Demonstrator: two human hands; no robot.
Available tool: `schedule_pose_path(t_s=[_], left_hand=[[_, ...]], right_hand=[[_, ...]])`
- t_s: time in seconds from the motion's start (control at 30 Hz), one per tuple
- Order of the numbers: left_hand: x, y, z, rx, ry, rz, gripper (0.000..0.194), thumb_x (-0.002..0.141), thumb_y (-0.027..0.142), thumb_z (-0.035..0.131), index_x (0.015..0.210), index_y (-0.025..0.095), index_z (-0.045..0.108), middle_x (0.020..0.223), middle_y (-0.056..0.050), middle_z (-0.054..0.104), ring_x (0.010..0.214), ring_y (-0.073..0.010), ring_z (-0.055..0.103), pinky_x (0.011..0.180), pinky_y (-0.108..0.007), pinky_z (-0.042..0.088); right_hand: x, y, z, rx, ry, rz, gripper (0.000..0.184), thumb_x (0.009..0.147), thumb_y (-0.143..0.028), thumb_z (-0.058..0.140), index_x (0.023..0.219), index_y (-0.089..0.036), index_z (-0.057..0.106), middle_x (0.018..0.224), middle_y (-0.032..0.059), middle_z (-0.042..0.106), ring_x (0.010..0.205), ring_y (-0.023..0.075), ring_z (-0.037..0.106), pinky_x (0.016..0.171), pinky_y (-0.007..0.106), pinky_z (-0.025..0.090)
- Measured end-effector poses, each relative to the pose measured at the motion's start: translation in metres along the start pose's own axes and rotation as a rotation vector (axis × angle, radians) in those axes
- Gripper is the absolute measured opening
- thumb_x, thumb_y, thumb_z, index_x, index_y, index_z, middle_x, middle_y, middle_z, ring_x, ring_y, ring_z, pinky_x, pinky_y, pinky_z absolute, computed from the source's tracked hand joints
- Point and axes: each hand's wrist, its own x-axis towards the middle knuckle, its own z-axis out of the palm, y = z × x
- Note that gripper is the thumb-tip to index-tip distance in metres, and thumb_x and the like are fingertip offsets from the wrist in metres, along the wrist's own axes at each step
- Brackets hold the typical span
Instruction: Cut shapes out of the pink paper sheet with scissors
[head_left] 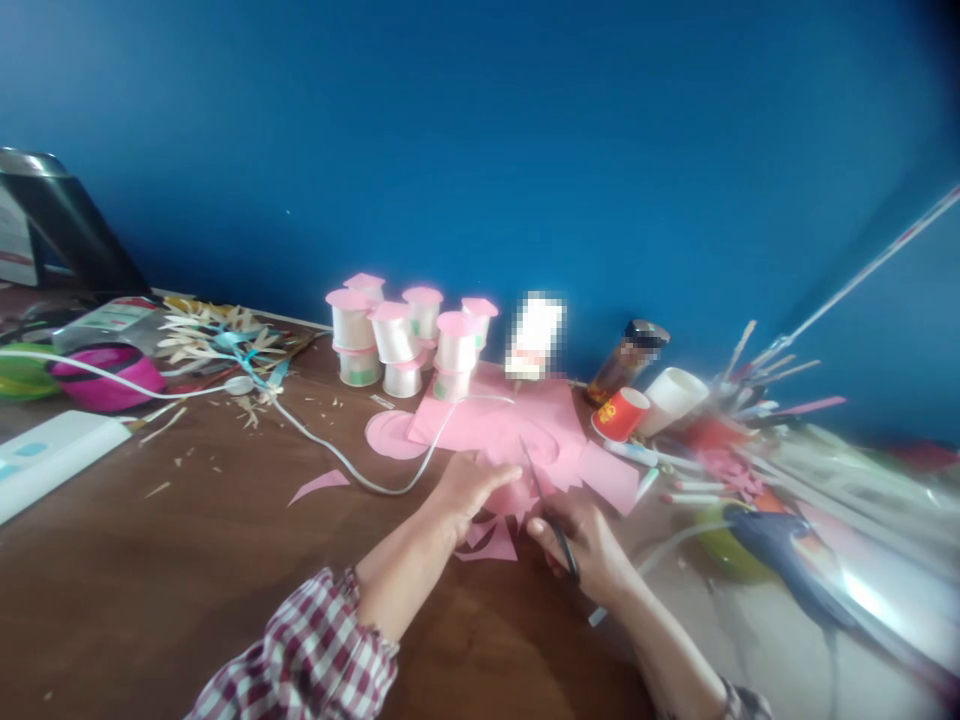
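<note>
My left hand [478, 487] is closed on a piece of pink paper [511, 492], with the thumb lying along its top. My right hand [591, 548] grips a pair of scissors [568, 562] by the dark handles, and the blades point away from me, close beside that paper. Whether the blades touch the paper is not clear. Curved pink offcuts [495, 543] lie just below my hands. Beyond my fingers a large pink sheet [517, 415] is spread out, with a round pink piece [396, 436] near its left edge.
White cups with pink paper tops [457, 345] stand stacked by the blue wall. A white cable [352, 473] crosses the brown table [225, 580]. On the right are a jar [628, 362], a red paper cup [620, 413] and a blue glue gun [784, 555]. A power strip [60, 455] lies left.
</note>
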Motion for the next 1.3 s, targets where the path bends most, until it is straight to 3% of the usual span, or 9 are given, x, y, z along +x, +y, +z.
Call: schedule_pose_path(t_s=[0.23,0.5,0.93,1.3], left_hand=[[0.001,0.002,0.0,0.034,-0.013,-0.084,0.032,0.056,0.031,0.076,0.078,0.01,0.068,0.072,-0.011,0.068,0.063,-0.0229,0.062,0.05,-0.03,0.045],[-0.001,0.001,0.001,-0.083,-0.086,-0.105,0.029,0.057,0.029,0.076,0.079,0.01,0.067,0.071,-0.01,0.067,0.067,-0.0239,0.064,0.056,-0.032,0.048],[-0.006,0.006,0.006,-0.199,-0.028,-0.109,0.028,0.054,0.022,0.078,0.077,0.008,0.068,0.067,-0.01,0.066,0.059,-0.0202,0.062,0.053,-0.03,0.048],[-0.009,0.009,0.009,-0.187,0.0,-0.125,0.029,0.055,0.021,0.076,0.08,0.008,0.068,0.071,-0.012,0.068,0.062,-0.0227,0.063,0.055,-0.032,0.049]], right_hand=[[0.0,0.003,0.0,0.049,-0.02,-0.009,0.038,0.084,-0.051,0.053,0.073,-0.014,0.055,0.046,-0.0054,0.047,0.04,0.0094,0.045,0.042,0.02,0.033],[0.001,0.009,-0.001,0.039,-0.039,-0.06,0.037,0.086,-0.05,0.051,0.074,-0.015,0.054,0.05,-0.0033,0.05,0.044,0.0107,0.048,0.044,0.021,0.035],[0.0,0.007,-0.002,0.052,-0.062,-0.087,0.037,0.089,-0.049,0.048,0.074,-0.015,0.053,0.052,-0.0019,0.052,0.044,0.011,0.05,0.045,0.021,0.036],[0.001,0.007,0.0,0.036,-0.04,-0.063,0.038,0.088,-0.05,0.048,0.074,-0.014,0.055,0.048,-0.0034,0.049,0.04,0.0099,0.047,0.042,0.021,0.034]])
